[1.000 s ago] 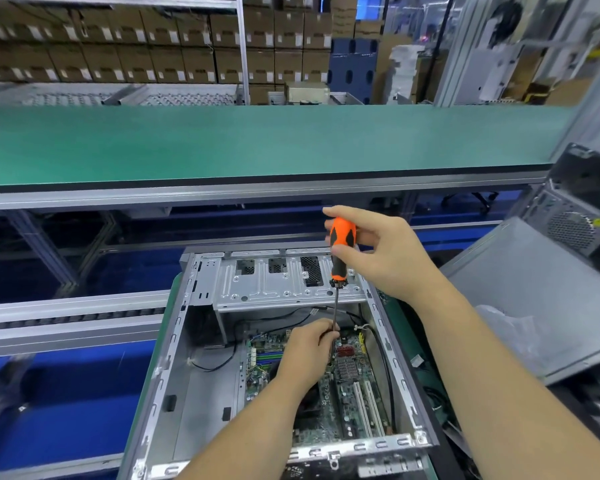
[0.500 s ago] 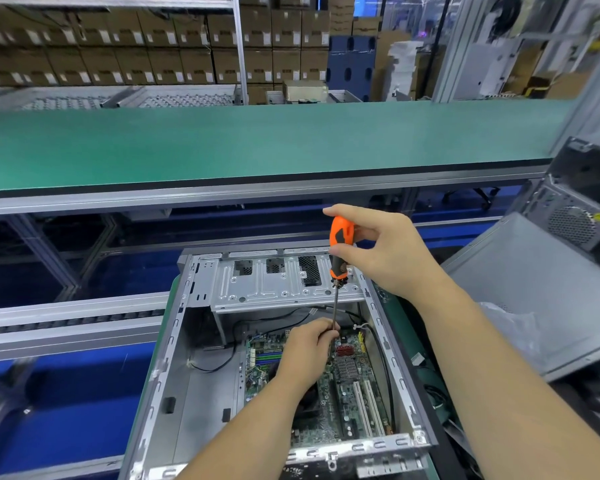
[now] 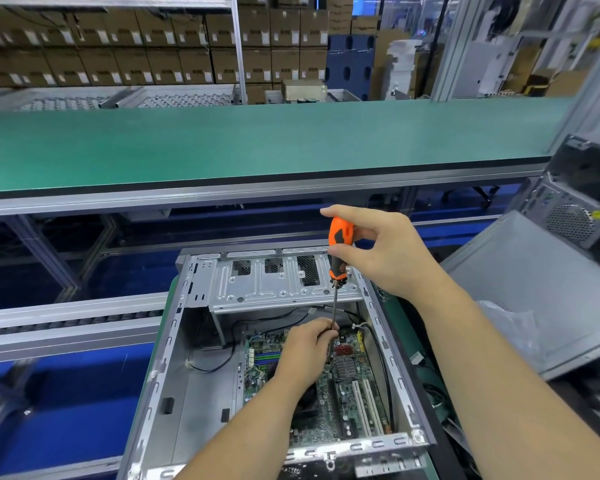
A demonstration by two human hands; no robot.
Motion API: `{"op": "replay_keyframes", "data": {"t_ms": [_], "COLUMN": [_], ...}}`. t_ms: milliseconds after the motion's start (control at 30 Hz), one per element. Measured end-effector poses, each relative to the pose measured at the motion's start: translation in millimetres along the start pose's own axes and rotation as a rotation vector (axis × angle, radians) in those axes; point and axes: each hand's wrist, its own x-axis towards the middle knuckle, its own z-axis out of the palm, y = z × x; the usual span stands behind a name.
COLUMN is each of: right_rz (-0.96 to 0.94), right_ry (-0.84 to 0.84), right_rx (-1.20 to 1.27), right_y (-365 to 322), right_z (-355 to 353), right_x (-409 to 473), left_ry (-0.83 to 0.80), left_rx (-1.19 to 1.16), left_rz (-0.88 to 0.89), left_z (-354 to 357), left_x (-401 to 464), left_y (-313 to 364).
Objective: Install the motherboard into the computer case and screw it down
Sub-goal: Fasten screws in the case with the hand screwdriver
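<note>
An open grey computer case lies in front of me with a green motherboard inside it. My right hand grips the orange and black handle of a screwdriver that stands upright over the board. Lower down, my left hand pinches the thin metal shaft near its tip, close to the red heatsink. The tip and any screw are hidden behind my left fingers.
A silver drive cage spans the far end of the case. A loose grey side panel lies to the right, with another case behind it. A green conveyor belt runs across beyond. Black cables run inside the case.
My right fingers have shifted slightly around the screwdriver handle. Both hands and the screwdriver stay at the same spot over the board.
</note>
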Motion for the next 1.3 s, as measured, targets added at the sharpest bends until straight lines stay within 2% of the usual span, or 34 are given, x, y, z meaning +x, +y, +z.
{"op": "replay_keyframes", "data": {"t_ms": [300, 500, 633, 767, 867, 1033, 1133, 1233, 1300], "right_rz": [-0.019, -0.004, -0.031, -0.019, -0.036, -0.009, -0.016, -0.068, -0.092], "right_ry": [0.045, -0.074, 0.025, -0.061, 0.078, -0.028, 0.098, 0.006, 0.001], "right_rx": [-0.021, 0.077, -0.043, 0.102, -0.020, 0.120, -0.008, 0.076, 0.032], "right_y": [-0.4, -5.1, -5.8, -5.7, -4.2, -0.7, 1.2, 0.5, 0.9], "right_z": [-0.1, 2.3, 6.2, 7.7, 7.7, 12.3, 14.0, 15.6, 14.1], "right_x": [-0.3, 1.6, 3.2, 0.6, 2.2, -0.8, 0.1, -1.6, -0.1], "left_ry": [0.004, 0.018, 0.015, 0.006, -0.016, -0.018, -0.020, -0.030, -0.030], "left_rx": [0.020, -0.006, 0.007, 0.003, 0.007, 0.007, 0.025, 0.034, 0.036], "left_rz": [-0.018, -0.029, -0.025, -0.036, -0.030, -0.032, -0.020, -0.004, 0.009], "left_z": [1.2, -1.4, -2.1, -2.4, -0.6, 0.4, 0.2, 0.6, 0.8], "left_x": [0.1, -0.3, -0.4, -1.1, -1.9, -1.7, -1.7, -0.7, -0.1], "left_y": [1.9, 0.9, 1.1, -0.5, -1.3, -3.5, -4.3, -4.1, -3.8]}}
